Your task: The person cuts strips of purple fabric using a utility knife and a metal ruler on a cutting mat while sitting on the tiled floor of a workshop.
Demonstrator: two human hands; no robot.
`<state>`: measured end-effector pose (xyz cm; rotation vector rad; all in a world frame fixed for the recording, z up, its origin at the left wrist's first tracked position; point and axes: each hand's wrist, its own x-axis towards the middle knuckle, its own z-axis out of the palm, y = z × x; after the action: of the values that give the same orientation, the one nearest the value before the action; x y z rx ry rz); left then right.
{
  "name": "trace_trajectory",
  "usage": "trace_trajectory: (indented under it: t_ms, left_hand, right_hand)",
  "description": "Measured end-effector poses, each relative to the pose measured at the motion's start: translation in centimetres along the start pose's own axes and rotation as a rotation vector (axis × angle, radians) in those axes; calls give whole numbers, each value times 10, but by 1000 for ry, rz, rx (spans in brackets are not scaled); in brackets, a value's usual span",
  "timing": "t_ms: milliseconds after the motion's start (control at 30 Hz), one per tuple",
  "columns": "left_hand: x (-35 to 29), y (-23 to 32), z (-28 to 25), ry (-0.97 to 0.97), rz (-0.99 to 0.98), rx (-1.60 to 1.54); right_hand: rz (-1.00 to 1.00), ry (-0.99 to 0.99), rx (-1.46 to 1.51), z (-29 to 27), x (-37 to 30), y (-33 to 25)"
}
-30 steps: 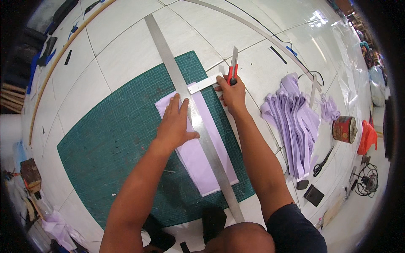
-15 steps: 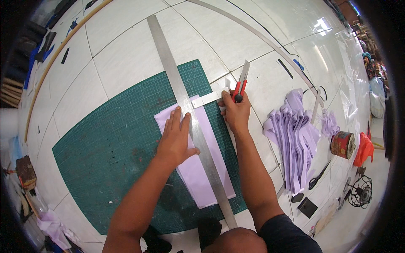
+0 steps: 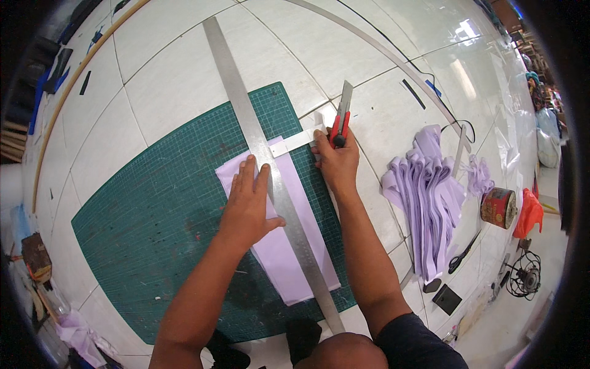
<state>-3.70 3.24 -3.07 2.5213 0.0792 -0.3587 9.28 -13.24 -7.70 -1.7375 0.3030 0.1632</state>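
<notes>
On green mat (image 3: 153, 227): 2 hands, knife (image 3: 341, 117)

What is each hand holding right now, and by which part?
The right hand grips a red utility knife by its handle. The left hand grips nothing; it presses flat on the long steel ruler.
</notes>
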Motion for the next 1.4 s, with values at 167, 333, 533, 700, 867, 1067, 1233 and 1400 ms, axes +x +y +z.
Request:
trace_trajectory:
  t_ms: [167,333,533,700,867,1067,1233,1400]
  left_hand:
    - [0,2,-3,-24,-31,16]
    - [0,3,-5,-31,-26,24]
    - [2,8,-5,-34,-10,78]
    - [3,3,4,-33,-5,125]
    - [7,-1,2,-25,0,189]
    - [7,-3,8,-32,1,200]
    - [6,-7,5,-20,14,187]
    - [8,-4,4,-58,1,151]
  right_hand:
    - [-2,-1,10,0,-4,-2]
    - [-15,-9,-3,-1,-4,-5]
    - [0,-34,62,-4,-5,-7]
    - [14,-59,244,-24,-10,-4]
    - [32,-42,102,-113,-93,4]
    - [291,36,28,-217,-208,61]
    - [312,133,68,-230,-242,88]
    - [278,87,66,-216,-243,92]
